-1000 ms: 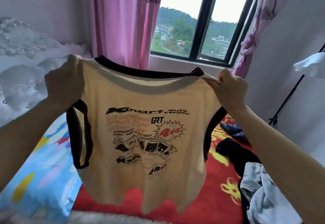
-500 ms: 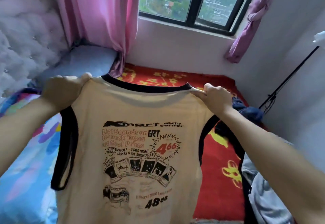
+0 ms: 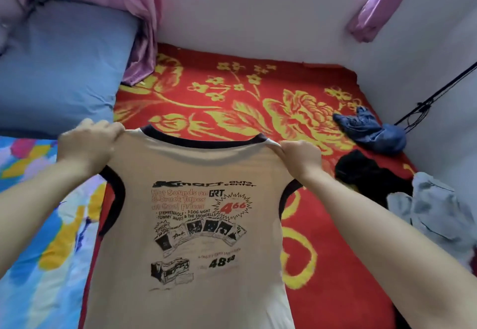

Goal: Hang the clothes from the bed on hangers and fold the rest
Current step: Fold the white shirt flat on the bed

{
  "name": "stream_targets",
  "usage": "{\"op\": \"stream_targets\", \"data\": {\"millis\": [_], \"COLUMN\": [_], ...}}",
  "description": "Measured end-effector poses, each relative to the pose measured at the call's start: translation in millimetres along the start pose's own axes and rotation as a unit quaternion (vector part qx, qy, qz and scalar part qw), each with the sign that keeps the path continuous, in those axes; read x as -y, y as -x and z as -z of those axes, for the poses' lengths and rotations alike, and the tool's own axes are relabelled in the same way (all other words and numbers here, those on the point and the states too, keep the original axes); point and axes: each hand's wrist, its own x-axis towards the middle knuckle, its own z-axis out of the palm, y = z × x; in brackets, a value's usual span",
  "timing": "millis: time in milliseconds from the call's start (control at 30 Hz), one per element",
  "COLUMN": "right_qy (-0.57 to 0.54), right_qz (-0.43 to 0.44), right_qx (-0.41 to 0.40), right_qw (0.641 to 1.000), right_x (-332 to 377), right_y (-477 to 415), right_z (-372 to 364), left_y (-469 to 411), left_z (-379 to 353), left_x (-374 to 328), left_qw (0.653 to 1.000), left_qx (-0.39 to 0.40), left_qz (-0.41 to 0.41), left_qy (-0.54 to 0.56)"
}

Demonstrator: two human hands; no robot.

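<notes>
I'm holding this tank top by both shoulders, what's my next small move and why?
Probably lay the tank top flat on the red blanket: the left hand and right hand pinch its shoulders, it hangs spread above the blanket, and no hanger is in view.

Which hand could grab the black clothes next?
Probably the right hand: the black clothes lie just beside it on the red blanket. The left hand is across the shirt, farther away. Both hold the shirt now, so it must let go first.

Beige, dark-trimmed printed tank top (image 3: 196, 251) hangs spread, pinched at its shoulders by left hand (image 3: 87, 145) and right hand (image 3: 300, 158); crumpled clothes (image 3: 369, 174) lie right of the right hand.
</notes>
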Motion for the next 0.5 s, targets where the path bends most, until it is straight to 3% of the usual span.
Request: {"op": "stream_targets", "data": {"millis": [133,233,333,433,500], "right_qy": [-0.038,-0.096,-0.237,-0.335,-0.341], "right_qz": [-0.075,-0.135,-0.19,-0.209,-0.201], "right_qx": [0.029,0.057,0.086,0.071,0.047], "right_qw": [0.996,0.984,0.949,0.916,0.917], "right_x": [8,10,9,11,12], "right_y": [-24,-38,-55,-68,-76], "right_z": [-45,-88,-134,-173,-204], "left_y": [-15,-25,-28,-24,-17], "left_z": [-30,-59,-95,-128,-156], "left_x": [-19,-24,-23,-18,-12], "left_qw": [0.983,0.96,0.918,0.903,0.898], "left_qx": [0.123,0.14,0.167,0.145,0.134], "left_qz": [0.121,0.183,0.243,0.255,0.249], "left_qy": [0.059,0.16,0.266,0.312,0.338]}}
